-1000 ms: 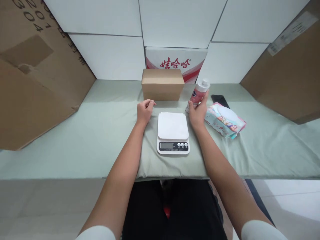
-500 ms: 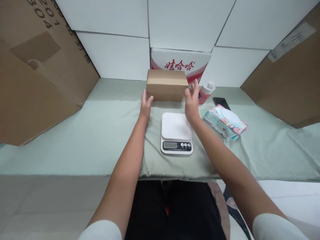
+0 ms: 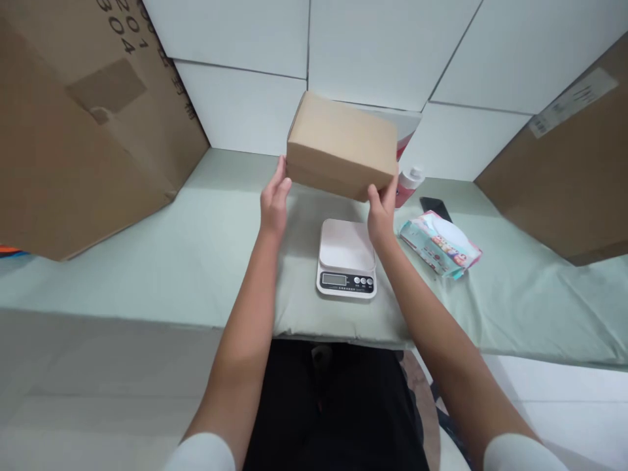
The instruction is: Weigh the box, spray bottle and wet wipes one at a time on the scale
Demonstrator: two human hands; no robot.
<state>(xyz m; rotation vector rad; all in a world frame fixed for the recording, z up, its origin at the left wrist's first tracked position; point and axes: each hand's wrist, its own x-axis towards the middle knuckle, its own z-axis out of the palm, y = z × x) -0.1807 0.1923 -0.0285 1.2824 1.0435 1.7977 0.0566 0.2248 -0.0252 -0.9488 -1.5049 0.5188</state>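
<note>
A brown cardboard box is held up off the table between my two hands, tilted with its right end lower. My left hand grips its left end, thumb at the front lower corner. At the right end, my right hand has its thumb on the front face and its fingers partly hidden behind the box. Below and nearer to me lies a white kitchen scale, its platform bare and its display showing no digits I can read.
Right of the box stand a pink bottle with a white cap, a black phone-like slab and a pack of wipes. Large cartons flank the table, one left and one right. A white-and-red carton is mostly hidden behind the box.
My hands have closed on the brown box and lifted it off the table, tilting it. It now covers most of the white-and-red carton. The view has shifted slightly.
</note>
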